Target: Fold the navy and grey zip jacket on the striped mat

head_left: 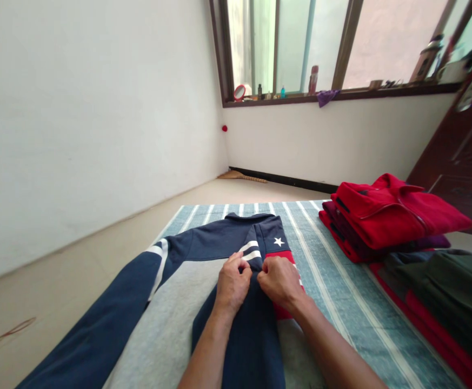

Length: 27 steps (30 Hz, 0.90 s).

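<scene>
A navy, grey and red jacket (215,237) lies spread over the striped cloth, its collar away from me. One sleeve stretches out to the lower left; the other is folded back over the body toward me. My left hand (234,281) pinches the folded sleeve just below its white stripes. Beside it, my right hand (279,280) is closed on the same sleeve near the red panel with a white star above. The two hands are a small gap apart. My forearms cover part of the lower jacket.
Blue striped cloth (320,259) covers the surface under the jacket. To the right stand a stack of folded red clothes (398,210) and a pile of dark green and red garments (454,286). Bottles and a round mirror (239,92) line the windowsill; a brown door (458,146) is at far right.
</scene>
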{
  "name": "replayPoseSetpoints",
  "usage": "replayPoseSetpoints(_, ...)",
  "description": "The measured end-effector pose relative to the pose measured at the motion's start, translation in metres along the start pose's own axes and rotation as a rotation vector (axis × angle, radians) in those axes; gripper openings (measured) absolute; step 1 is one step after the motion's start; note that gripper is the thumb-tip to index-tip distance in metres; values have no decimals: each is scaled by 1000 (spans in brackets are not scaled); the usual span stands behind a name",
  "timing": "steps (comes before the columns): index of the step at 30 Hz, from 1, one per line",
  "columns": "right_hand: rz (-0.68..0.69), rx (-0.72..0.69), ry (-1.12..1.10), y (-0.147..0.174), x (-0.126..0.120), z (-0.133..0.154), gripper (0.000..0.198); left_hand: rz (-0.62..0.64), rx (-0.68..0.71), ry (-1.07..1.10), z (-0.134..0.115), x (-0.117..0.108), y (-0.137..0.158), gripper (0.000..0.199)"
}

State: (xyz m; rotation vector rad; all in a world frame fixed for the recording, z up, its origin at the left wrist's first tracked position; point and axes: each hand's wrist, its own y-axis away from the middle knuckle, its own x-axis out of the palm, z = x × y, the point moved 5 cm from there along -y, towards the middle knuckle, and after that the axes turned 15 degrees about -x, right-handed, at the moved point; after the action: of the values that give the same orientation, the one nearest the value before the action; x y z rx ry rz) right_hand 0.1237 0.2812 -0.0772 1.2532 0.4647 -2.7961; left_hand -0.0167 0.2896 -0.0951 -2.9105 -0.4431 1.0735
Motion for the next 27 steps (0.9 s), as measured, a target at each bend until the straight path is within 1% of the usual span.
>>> replayPoseSetpoints(2,69,25,-121,0,7,-5,18,-21,10,-43,0,1,1,18)
replayPoseSetpoints(4,130,58,-252,1,14,-11,24,-30,17,-74,-1,2,2,19)
replayPoseSetpoints(6,152,83,-280,1,18,-16,28,-33,22,-97,-2,2,2,20)
replayPoseSetpoints(9,131,81,-246,-1,19,-16,20,-28,28,-126,-3,3,3,20)
replayPoseSetpoints(12,66,78,-208,-2,17,-11,14,-29,42,-136,-2,4,2,18)
replayPoseSetpoints(17,1,83,-120,-1,13,-3,15,-41,49,-114,0,5,1,19)
replayPoseSetpoints(24,-15,113,-175,-1,15,-9,12,-51,59,-141,-1,6,1,17)
replayPoseSetpoints(27,-21,145,-238,-1,19,-14,11,-51,70,-145,-1,6,1,17)
